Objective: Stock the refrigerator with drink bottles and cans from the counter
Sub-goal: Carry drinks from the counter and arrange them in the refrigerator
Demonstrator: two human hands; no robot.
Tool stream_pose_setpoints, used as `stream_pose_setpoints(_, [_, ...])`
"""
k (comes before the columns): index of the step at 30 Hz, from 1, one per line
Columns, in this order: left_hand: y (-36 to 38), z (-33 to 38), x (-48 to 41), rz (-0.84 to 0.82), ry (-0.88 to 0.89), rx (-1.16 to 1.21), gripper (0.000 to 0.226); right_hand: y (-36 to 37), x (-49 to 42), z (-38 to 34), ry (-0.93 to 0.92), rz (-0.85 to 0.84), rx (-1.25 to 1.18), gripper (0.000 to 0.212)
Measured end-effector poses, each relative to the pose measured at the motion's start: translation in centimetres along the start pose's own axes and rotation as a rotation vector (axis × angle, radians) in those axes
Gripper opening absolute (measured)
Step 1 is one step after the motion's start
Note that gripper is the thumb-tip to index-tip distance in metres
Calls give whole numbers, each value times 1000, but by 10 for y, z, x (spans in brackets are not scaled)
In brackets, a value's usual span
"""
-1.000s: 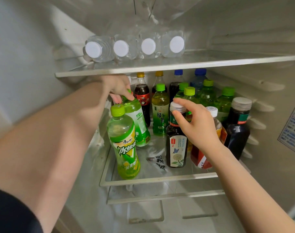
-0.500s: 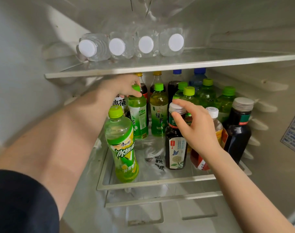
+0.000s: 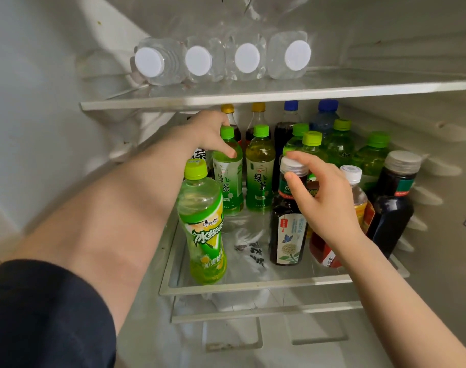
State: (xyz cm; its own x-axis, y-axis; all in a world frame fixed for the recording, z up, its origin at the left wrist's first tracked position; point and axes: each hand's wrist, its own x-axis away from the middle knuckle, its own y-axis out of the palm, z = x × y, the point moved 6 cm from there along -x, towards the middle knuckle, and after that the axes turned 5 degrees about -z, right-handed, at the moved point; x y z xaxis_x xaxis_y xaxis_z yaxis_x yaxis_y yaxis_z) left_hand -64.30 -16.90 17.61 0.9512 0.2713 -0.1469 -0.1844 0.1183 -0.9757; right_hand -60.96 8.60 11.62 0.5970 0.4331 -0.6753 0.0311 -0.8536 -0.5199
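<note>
Both hands reach into the open refrigerator. My left hand (image 3: 208, 131) holds the neck of a green tea bottle (image 3: 228, 181) that stands upright in the middle of the lower glass shelf (image 3: 253, 284), beside a second green tea bottle (image 3: 260, 168). My right hand (image 3: 319, 192) grips the white-capped top of a dark tea bottle (image 3: 287, 229) near the shelf's front. A large green iced-tea bottle (image 3: 204, 224) stands at the front left, untouched.
Behind stand several green, cola and blue-capped bottles (image 3: 341, 144). A dark bottle (image 3: 394, 197) and an orange-labelled bottle (image 3: 356, 197) are at the right. Several water bottles (image 3: 221, 61) lie on the upper shelf (image 3: 279, 92). A small wrapper (image 3: 250, 251) lies on the lower shelf.
My left hand has tipped the green tea bottle from a tilt to upright and set it beside the other green tea bottle. My right hand stays on the dark bottle's cap.
</note>
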Motion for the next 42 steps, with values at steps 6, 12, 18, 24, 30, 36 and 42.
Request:
stream_pose_setpoints(6, [1,-2,4,46,15,1,66,1,0,-1,6,-11,-2,35])
stream_pose_setpoints(12, [3,-4,13,106,40,64,59,1,1,-2,15,-14,6,36])
stream_pose_setpoints(18, [12,-6,17,29,30,232,70,1,1,1,22,-13,13,37])
stream_pose_setpoints(24, [15,-7,17,25,24,248,61,2,0,2,24,-5,5,37])
stream_pose_setpoints(30, [14,-7,18,31,56,263,64,2,1,1,22,-3,-3,37])
stream_pose_setpoints(36, [13,-6,17,28,49,240,71,0,1,0,16,-2,-7,37])
stream_pose_setpoints(42, [14,-6,16,11,29,266,75,-1,2,2,22,0,-14,36])
